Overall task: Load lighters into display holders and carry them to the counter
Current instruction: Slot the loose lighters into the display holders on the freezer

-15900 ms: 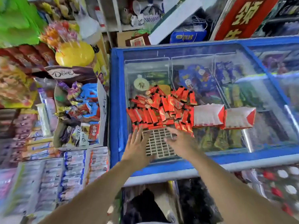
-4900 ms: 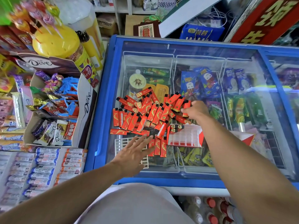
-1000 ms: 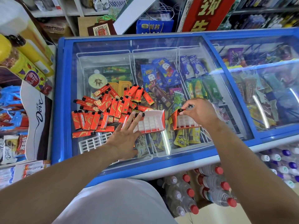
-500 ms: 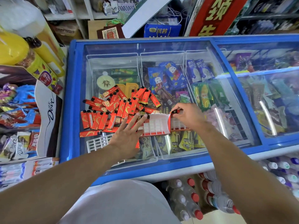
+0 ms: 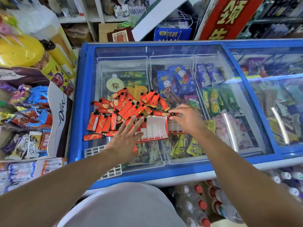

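Left hand [image 5: 124, 141]: spread flat, fingers straight and splayed, fingertips [image 5: 133, 118] resting on the near-left edge of the holder [image 5: 153, 128]; nothing gripped. Palm laid over the glass lid [image 5: 180, 51] and over part of a white grid tray [image 5: 95, 151].

Right hand [image 5: 186, 118]: fingers curled, thumb and forefinger pinching one lighter [image 5: 173, 114] by its dark end. Lighter held level, just above the far-right corner of the holder, apart from the pile.

Holder: red outside, white compartments inside, lying open on the lid between the two hands. Compartments in view seen bare. Second holder [image 5: 176, 128] noted just right of the first, largely hidden under the right hand; contents could not be told.

Pile of lighters [image 5: 124, 108]: red, loose, heaped on the lid beyond and left of the holder, some overlapping, a row lying side by side at the left. Nearest ones touching the holder's far edge.

Freezer frame [image 5: 78, 112]: blue, packaged ices visible beneath the glass. Dove box [image 5: 59, 110] of sweets standing just left of the freezer.
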Demonstrator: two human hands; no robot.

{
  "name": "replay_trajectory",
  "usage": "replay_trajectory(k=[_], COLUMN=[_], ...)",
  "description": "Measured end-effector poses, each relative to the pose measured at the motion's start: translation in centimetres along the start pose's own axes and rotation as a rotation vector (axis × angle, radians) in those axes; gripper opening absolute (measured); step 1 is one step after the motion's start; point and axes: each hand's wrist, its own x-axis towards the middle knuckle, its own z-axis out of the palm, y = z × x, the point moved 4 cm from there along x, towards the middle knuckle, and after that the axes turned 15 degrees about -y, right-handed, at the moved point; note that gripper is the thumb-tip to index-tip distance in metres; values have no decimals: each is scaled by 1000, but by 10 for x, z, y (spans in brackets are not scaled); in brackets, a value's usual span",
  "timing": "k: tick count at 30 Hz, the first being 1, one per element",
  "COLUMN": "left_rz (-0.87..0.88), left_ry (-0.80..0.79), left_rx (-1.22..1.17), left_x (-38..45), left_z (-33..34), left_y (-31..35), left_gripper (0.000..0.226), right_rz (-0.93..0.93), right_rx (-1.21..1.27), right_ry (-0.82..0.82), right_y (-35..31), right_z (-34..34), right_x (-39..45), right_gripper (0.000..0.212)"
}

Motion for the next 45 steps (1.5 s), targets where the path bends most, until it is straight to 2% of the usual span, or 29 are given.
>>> replay_trajectory(k=[7,10,15,20,28,39,45], left_rz=[39,125,242,231,212,232,282], left_ry=[115,138,39,-103,-159,-168,-90], left_rx=[16,60,190,305,424,403,217], left_x=[3,9,28,43,47,49,40], left_z=[-2,-16,-32,-29,-25,-24,-19], left_y=[8,25,73,96,99,101,92], left_gripper=[69,71,80,79,74,66,65], right_rz=[-65,-3,-11,-15,-93,49,54], right_rx=[-166,-212,-255,-301,-384,-418,-405], right_ry=[39,62,69,154,164,80,37], right_y=[-3,7,16,26,20,0,-5], right_z=[-24,-30,-17,0,-3,-16,-13], right_x=[-17,-23,-26,-30,-25,-9,-8], right_gripper=[29,27,20,18,22,18,17])
